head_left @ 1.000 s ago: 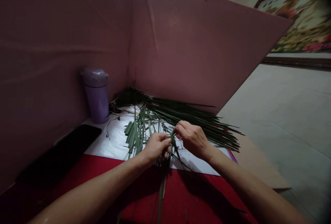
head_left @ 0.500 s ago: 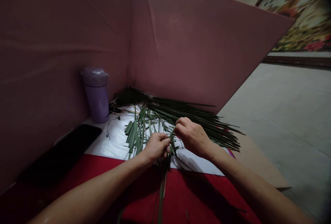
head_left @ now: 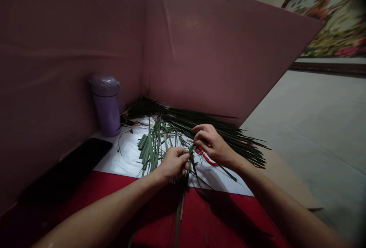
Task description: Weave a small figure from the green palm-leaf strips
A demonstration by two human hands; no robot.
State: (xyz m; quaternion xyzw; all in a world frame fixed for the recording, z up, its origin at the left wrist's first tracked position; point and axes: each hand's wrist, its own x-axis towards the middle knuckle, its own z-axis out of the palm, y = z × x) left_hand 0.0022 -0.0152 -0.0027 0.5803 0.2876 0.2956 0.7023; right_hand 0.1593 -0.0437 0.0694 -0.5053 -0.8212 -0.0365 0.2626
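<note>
My left hand [head_left: 173, 163] pinches a bundle of green leaf strips [head_left: 183, 187] whose stems run down over the red cloth [head_left: 223, 217]. My right hand [head_left: 213, 144] hovers just right of it with fingers spread, resting on red-handled scissors [head_left: 206, 157] that lie on the white sheet [head_left: 126, 156]. Cut green strips [head_left: 150, 145] lie scattered left of my hands. A long pile of dark green leaves [head_left: 206, 126] stretches behind them.
A purple lidded bottle [head_left: 106, 104] stands at the back left near the pink partition [head_left: 200, 49]. A black phone [head_left: 68, 171] lies at the left. Beyond the table's right edge is pale floor [head_left: 314, 126], with a framed picture [head_left: 331, 23] above it.
My right hand has let go of the leaf strip, opened its fingers and shifted slightly right, uncovering the red-handled scissors. My left hand has stayed in place on the bundle.
</note>
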